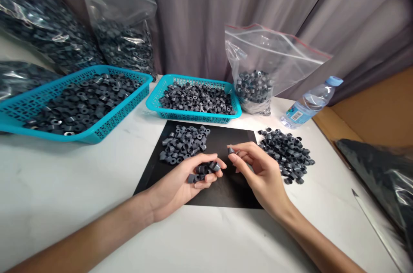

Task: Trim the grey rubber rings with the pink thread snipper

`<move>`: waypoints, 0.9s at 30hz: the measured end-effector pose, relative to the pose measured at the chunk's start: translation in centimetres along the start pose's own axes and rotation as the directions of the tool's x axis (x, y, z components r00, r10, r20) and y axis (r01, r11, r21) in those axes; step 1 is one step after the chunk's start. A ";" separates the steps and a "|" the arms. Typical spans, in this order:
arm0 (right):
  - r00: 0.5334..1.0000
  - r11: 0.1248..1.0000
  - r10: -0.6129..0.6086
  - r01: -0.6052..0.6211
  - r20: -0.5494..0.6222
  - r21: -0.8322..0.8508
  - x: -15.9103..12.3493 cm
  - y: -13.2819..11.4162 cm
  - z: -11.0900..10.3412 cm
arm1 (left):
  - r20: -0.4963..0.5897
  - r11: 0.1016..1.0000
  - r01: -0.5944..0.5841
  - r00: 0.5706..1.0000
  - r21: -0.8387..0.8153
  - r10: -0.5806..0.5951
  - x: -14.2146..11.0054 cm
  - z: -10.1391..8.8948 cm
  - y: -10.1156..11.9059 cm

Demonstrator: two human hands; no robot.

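Note:
Cupped palm up, my left hand (183, 182) holds several small dark grey plastic caps (201, 172), with its fingers curled round them. My right hand (258, 167) pinches a single grey cap (230, 151) between thumb and forefinger, a short way right of the left fingertips. Both hands are above a black mat (222, 191). On the mat's far left part lies a pile of grey caps (183, 142). Another heap of caps (285, 152) sits just beyond my right hand, mostly on the white table.
Two turquoise baskets, one at left (93, 135) and one at centre back (200, 117), hold many similar parts. Zip bags of parts (124, 45) stand behind; another bag (254, 88) is at back right. A water bottle (309, 103) and a cardboard box (377, 105) are at right.

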State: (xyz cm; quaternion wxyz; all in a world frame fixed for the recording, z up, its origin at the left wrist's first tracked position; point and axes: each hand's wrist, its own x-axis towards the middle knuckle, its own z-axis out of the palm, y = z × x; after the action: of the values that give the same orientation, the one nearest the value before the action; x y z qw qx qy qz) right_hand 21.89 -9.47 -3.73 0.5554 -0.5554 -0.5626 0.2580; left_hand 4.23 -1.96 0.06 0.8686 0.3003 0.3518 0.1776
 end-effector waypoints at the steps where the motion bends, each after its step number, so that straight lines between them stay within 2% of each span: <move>1: 1.000 1.000 -0.020 0.020 0.009 -0.011 -0.1 -0.1 0.0 | 0.023 1.000 -0.016 1.000 0.014 0.016 -0.1 0.0 0.0; 5: 0.997 0.997 -0.058 0.060 0.047 -0.047 -0.3 -0.3 0.1 | 0.103 0.992 -0.075 0.993 0.100 0.064 -0.2 -0.3 -0.1; 15: 0.991 0.995 0.068 -0.076 0.116 0.070 -0.2 -0.6 0.1 | 0.087 0.996 -0.063 0.995 0.069 0.057 0.7 -0.9 -0.4; 21: 0.985 0.960 0.173 -0.174 0.027 0.221 0.6 -0.1 -0.1 | 0.050 0.999 -0.013 0.999 0.039 0.011 0.7 -0.9 -0.4; 27: 0.984 0.964 0.179 -0.173 -0.008 0.203 0.8 -0.1 -0.3 | 0.037 0.999 -0.017 0.999 0.041 0.015 0.8 -1.0 -0.4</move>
State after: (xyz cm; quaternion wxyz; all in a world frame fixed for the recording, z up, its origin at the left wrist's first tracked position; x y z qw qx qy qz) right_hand 22.34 -8.86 -3.30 0.5911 -0.5474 -0.4747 0.3545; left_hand 4.07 -1.43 -1.17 0.8672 0.3239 0.3370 0.1717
